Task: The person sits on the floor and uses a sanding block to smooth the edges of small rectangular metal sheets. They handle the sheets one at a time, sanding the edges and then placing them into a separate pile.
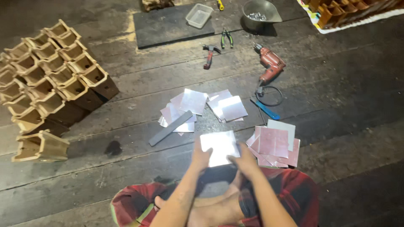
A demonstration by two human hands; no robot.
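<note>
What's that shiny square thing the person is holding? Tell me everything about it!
The shiny square sheet looks like thin, flat metal, pale and so bright with glare that its surface detail is washed out. It is roughly square with straight edges, held nearly level above the person's lap and the dark wooden floor. The left hand grips its left edge and the right hand its right lower corner. Similar sheets lie in piles beyond it.
</note>
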